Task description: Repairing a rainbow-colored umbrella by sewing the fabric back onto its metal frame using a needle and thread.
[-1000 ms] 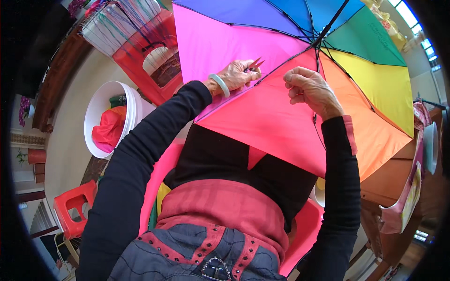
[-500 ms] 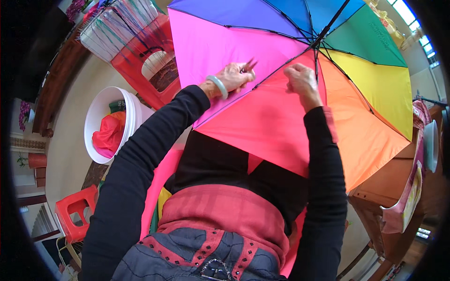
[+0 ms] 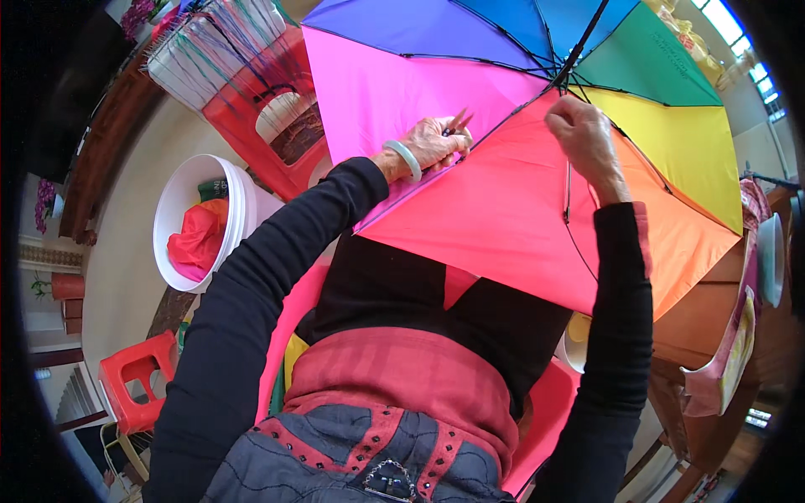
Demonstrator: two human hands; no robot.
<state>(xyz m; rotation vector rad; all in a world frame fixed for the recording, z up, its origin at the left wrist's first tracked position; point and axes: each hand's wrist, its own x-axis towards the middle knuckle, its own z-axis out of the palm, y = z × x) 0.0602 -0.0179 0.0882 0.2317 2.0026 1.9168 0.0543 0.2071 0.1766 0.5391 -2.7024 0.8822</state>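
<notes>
An open rainbow umbrella (image 3: 495, 210) lies over my lap with its ribbed inner side toward me. Its dark shaft (image 3: 595, 29) slants to the upper right. In my left hand (image 3: 423, 147), with a pale bangle at the wrist, is a small pair of thread snips (image 3: 461, 123), blades pointing up and away. That hand rests by the rib between the pink and red panels. My right hand (image 3: 584, 138) is closed in a pinch above the red panel, just below the hub where the ribs meet; whatever its fingers hold is too small or hidden to make out.
On the left stands a white bucket (image 3: 243, 214) with bunched red and orange fabric (image 3: 199, 239) inside. Behind it, a red stool (image 3: 239, 113) bears a white container hung with many threads (image 3: 220, 54). A smaller red stool (image 3: 138, 381) is lower left; a wooden cabinet (image 3: 700, 365) stands right.
My right hand has moved to the right, away from the left hand. The left hand with the snips has shifted slightly right and down, and the umbrella's lower edge has shifted a little.
</notes>
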